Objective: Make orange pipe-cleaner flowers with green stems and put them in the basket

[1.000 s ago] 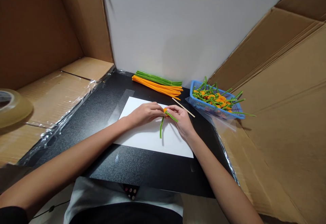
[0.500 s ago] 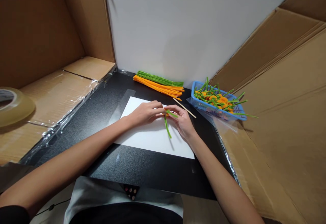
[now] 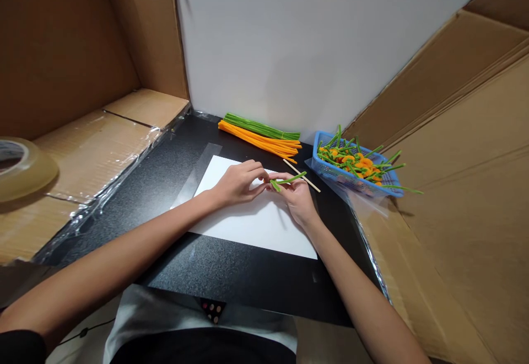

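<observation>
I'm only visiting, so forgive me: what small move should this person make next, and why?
Probably draw the green pipe cleaner in closer with the right hand: its free end sticks out from the fingertips toward the wooden stick, where it could catch.

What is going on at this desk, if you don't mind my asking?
A person's left hand and right hand pinch a green pipe cleaner above a white paper sheet on a black tabletop. Beyond lie a green bundle, an orange bundle, a wooden stick, and a blue basket of green-and-orange pipe-cleaner pieces.
</observation>
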The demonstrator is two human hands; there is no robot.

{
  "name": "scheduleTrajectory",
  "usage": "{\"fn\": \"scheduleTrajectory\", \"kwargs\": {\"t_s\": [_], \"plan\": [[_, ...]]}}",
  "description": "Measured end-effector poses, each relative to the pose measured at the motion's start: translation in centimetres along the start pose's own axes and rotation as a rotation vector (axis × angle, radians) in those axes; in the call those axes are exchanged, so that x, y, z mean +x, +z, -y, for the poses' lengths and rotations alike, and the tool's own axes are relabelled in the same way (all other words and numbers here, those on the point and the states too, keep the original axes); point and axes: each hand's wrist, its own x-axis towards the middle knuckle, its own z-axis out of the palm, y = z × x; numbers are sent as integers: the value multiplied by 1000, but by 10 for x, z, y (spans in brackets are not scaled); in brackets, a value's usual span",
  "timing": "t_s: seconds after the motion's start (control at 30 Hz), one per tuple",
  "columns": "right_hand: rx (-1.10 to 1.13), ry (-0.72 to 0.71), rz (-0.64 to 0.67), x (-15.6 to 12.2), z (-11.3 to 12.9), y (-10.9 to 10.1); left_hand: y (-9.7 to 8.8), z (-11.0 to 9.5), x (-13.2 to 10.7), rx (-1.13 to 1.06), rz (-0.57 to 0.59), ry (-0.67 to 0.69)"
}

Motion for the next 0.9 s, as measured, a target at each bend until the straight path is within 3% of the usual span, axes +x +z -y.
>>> {"fn": "scheduleTrajectory", "kwargs": {"t_s": [0.27,0.6,0.9], "plan": [[103,47,-64,-1,5,2,1,-3,-1,-66,-56,-53],[79,70,-48,-2,7,1,-1,-11,1,-141,-5,-90],[-110,-200,-147,-4,12,9,2,-25,4,-103,-65,-231]]}}
